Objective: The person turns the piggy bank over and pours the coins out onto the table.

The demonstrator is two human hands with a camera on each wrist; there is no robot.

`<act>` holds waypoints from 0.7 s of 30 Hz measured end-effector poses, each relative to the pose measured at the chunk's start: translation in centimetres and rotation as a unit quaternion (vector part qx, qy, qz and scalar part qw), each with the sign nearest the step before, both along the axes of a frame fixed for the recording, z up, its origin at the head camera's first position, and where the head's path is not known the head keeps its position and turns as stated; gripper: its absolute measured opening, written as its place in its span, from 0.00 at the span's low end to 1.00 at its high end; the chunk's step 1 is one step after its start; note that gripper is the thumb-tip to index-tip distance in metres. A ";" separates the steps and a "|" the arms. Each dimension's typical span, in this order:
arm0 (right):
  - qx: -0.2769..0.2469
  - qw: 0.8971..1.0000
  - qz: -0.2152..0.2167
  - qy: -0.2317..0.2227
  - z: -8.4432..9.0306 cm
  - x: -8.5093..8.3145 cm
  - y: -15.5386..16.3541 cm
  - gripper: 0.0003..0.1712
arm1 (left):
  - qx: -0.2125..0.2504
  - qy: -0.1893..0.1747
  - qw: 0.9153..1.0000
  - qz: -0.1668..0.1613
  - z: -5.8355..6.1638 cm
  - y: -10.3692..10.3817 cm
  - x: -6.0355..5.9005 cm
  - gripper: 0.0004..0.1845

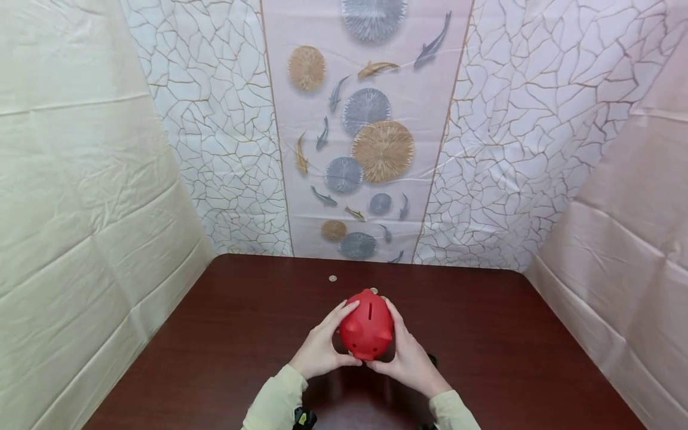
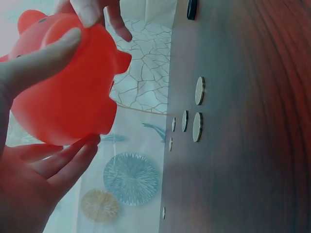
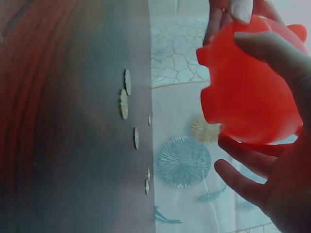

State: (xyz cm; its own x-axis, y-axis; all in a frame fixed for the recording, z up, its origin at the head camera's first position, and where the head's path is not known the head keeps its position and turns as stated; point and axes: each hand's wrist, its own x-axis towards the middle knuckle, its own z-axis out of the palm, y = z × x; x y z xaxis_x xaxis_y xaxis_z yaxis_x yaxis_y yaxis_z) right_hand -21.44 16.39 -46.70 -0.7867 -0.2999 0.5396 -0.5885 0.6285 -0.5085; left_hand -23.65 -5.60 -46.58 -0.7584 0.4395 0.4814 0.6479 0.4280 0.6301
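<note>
Between both hands is a red piggy bank [image 1: 364, 328], its coin slot on top and its snout toward the person. My left hand [image 1: 318, 349] grips its left side, thumb low at the front and fingers along the flank. On the opposite side my right hand [image 1: 407, 357] grips it the same way, the two thumbs close together beneath the snout. Both wrist views show the piggy bank [image 2: 68, 87] held above the table, its stubby feet toward the tabletop. Several coins [image 3: 124, 104] lie on the table below and beyond it.
The dark brown table [image 1: 258, 322] reaches back to a patterned cloth [image 1: 355, 197] with fish and round motifs. One coin [image 1: 332, 278] lies toward the far edge. Pale cloth walls [image 1: 97, 209] flank both sides. A small black object [image 2: 192, 8] sits on the table.
</note>
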 end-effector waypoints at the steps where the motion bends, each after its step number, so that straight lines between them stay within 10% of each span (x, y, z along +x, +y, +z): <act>1: 0.001 1.000 0.003 0.016 -0.2 0.0 -0.1 0.72 | -0.001 0.008 1.000 0.003 0.0 0.0 0.1 0.54; 10: -0.005 0.990 0.005 0.141 0.3 -0.5 -0.8 0.61 | 0.068 0.142 0.987 -0.029 0.1 0.3 -0.2 0.51; 21: -0.051 0.946 0.052 0.315 0.0 -1.0 -1.5 0.38 | 0.148 0.262 0.952 -0.048 -0.5 1.5 0.0 0.54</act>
State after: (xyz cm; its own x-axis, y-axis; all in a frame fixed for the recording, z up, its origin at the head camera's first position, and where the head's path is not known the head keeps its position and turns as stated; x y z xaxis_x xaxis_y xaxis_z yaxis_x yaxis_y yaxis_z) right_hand -22.42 14.92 -46.74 -0.2693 -0.2796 0.9216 -0.8505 0.5180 -0.0914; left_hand -23.67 -4.06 -47.03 -0.3422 0.2808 0.8967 0.9342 0.2045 0.2925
